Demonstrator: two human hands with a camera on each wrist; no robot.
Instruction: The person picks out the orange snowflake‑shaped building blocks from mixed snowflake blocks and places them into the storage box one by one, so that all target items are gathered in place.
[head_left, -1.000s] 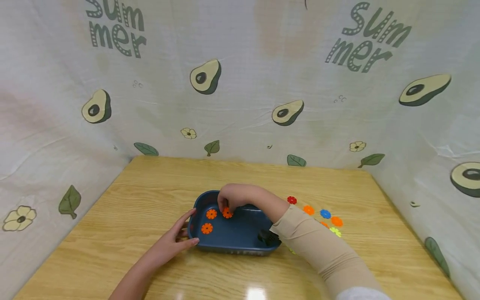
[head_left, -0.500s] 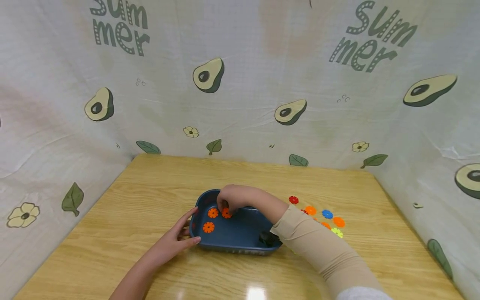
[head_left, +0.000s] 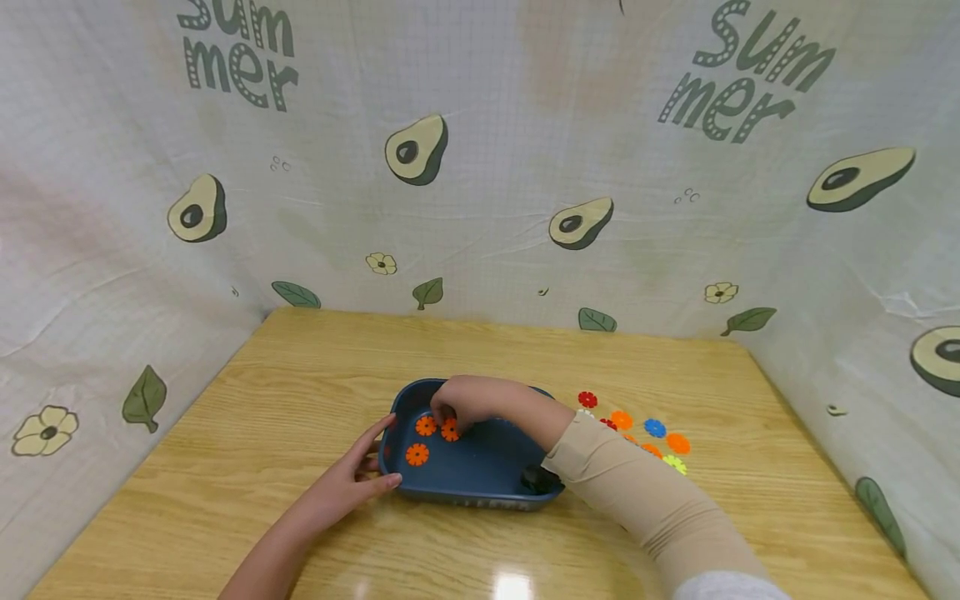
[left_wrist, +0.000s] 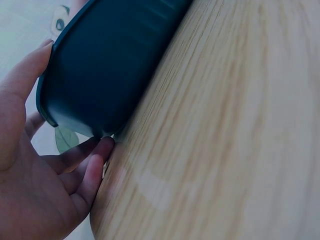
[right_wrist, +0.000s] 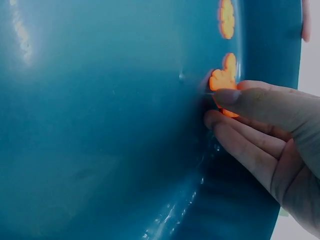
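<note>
A dark blue plastic basin (head_left: 480,467) stands on the table. My left hand (head_left: 348,483) holds it by its left end, the thumb at the rim and the fingers against the outer wall. My right hand (head_left: 468,402) reaches inside. Between thumb and fingers it pinches an orange notched disc (head_left: 450,430), low at the basin floor; the right wrist view shows the thumb (right_wrist: 230,96) across the orange piece. Just left of it lies another orange disc (head_left: 426,426), with a third orange disc (head_left: 417,454) nearer the front. A black object (head_left: 538,478) sits at the right end, partly covered by my forearm.
On the table right of the basin lie several loose discs, among them a red disc (head_left: 587,400), a blue disc (head_left: 655,428), an orange disc (head_left: 678,443) and a yellow disc (head_left: 674,464). My right sleeve hides some. Printed cloth walls (head_left: 487,167) surround the wooden table (head_left: 247,417).
My right hand has shifted slightly left with the pinched orange disc, which now sits closer to the disc beside it. My left hand keeps its hold on the basin.
</note>
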